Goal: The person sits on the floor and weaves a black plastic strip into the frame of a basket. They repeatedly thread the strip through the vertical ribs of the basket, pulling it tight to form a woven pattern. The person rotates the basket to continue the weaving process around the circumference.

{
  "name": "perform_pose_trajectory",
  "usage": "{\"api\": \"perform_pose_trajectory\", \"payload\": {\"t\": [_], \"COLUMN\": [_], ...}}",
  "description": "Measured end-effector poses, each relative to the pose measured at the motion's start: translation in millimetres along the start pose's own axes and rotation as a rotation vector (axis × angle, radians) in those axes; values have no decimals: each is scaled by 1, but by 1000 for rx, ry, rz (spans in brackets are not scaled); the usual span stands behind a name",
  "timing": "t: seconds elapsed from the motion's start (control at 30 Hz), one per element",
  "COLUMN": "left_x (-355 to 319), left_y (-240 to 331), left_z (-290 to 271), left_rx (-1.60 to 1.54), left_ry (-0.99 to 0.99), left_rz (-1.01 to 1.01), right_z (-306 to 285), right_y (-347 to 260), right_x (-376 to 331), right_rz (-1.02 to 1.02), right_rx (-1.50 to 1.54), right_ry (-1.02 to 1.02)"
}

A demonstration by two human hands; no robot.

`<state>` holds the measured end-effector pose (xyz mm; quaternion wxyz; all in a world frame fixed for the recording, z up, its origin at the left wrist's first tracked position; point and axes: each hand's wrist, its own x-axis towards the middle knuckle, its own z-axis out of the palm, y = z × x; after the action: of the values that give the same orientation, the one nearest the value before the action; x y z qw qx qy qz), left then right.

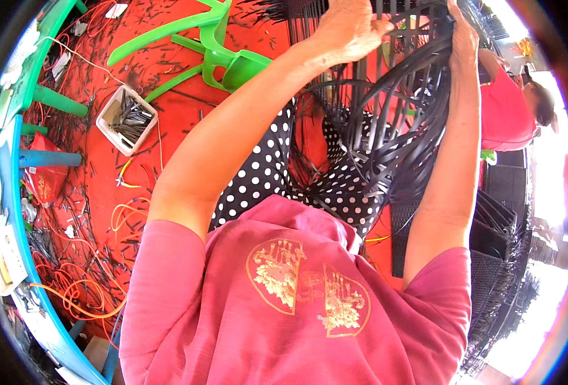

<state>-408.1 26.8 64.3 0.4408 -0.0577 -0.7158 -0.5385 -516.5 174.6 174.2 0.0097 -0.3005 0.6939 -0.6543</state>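
- Head view: a mass of black strips (402, 70), partly woven, hangs between the two hands above the lap, its loose ends trailing over the polka-dot trousers (252, 186).
- The left hand (353, 31) is at the strips' upper left, thumb out; the top edge cuts it off, so I cannot tell its grip.
- The right hand (465, 40) shows narrow, edge-on, along their right side; its hold is also unclear.
- Hands on opposite sides probably keep the strips raised and spread.
- The white box (114, 140) of dark pieces stands on the red floor (168, 131), seemingly for easy reach.
- The left forearm partly hides the green chair (248, 72); tangled strips clutter the lap.
- At right, another person (505, 115) sits near black woven panels (483, 282).
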Motion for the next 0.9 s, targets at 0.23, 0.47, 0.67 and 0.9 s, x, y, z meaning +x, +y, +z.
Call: {"api": "perform_pose_trajectory", "payload": {"t": [0.23,0.47,0.67,0.9], "left_x": [-45,-165,-237,-132], "left_y": [22,14,25,58], "left_z": [-21,13,-15,-77], "left_rx": [-287,-677,-887,-689], "left_ry": [-8,-157,-372,-622], "left_rz": [-163,-944,-900,-771], "right_z": [-36,-77,-35,-62], "right_y": [10,29,23,51], "right_x": [-26,16,33,39], "right_rz": [18,46,68,-297], "right_rx": [-13,-194,-37,59], "right_ry": [223,454,364,518]}}
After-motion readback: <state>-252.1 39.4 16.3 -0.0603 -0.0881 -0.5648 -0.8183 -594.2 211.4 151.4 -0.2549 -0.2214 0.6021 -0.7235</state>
